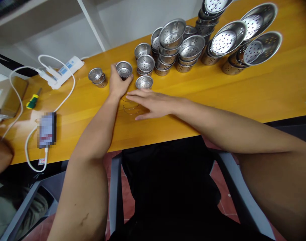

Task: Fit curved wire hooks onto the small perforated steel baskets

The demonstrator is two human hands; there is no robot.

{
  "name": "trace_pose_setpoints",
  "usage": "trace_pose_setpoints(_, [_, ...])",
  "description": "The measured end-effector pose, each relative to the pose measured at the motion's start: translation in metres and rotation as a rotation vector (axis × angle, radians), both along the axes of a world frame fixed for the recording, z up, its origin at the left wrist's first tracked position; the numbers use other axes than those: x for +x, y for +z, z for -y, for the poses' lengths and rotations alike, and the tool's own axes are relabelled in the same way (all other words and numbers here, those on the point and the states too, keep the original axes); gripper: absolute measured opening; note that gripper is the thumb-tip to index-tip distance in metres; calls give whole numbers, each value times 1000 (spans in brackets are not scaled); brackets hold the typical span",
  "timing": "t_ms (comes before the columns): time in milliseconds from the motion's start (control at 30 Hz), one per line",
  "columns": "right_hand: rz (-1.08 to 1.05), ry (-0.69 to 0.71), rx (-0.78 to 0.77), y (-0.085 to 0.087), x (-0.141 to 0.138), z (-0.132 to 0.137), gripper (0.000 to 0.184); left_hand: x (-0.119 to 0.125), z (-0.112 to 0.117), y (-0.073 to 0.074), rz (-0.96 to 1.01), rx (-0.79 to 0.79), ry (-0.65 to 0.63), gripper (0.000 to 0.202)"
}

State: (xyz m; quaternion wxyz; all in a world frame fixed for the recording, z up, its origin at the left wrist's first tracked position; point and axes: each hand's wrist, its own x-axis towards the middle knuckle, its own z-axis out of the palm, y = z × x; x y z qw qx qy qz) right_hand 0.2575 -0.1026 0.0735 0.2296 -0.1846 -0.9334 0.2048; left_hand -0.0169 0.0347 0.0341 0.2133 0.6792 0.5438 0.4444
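Note:
My left hand [118, 82] is closed around the side of a small perforated metal cup [124, 69] that stands on the table. Just to its right, my right hand [150, 102] hovers low with fingers stretched out and apart, holding nothing. Thin curved wire pieces [131, 108] lie on the wood beside and partly under the right fingers. Another small perforated cup [144, 81] sits right behind that hand, its lower part hidden. To the left of my left hand are two nested cups [97, 77], slightly tilted.
Stacked perforated cups [168, 50] of several sizes crowd the back right, with wide tilted ones [228, 38] farther right. A white power strip [67, 72], cables, a screwdriver [33, 99] and a phone [47, 130] lie left. Another person's arm [1, 155] shows at the left edge.

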Motion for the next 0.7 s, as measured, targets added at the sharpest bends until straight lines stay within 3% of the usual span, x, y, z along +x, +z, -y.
trace_pose_setpoints(67, [107,1,42,-9,-12,4,101,-3,-5,-5,-20,21,6,86])
trace_pose_setpoints(167, [216,-40,121,-8,-18,4,66,-6,-13,-12,-9,56,11,88])
trace_pose_setpoints(267, [280,-93,210,5,-10,1,33,-8,-15,-15,6,58,-5,90])
trace_pose_setpoints(500, [455,-244,210,39,10,10,28,-4,-14,-17,-9,37,20,86])
trace_pose_setpoints(700, [546,-271,140,48,8,15,7,-5,-15,-19,8,52,-12,88])
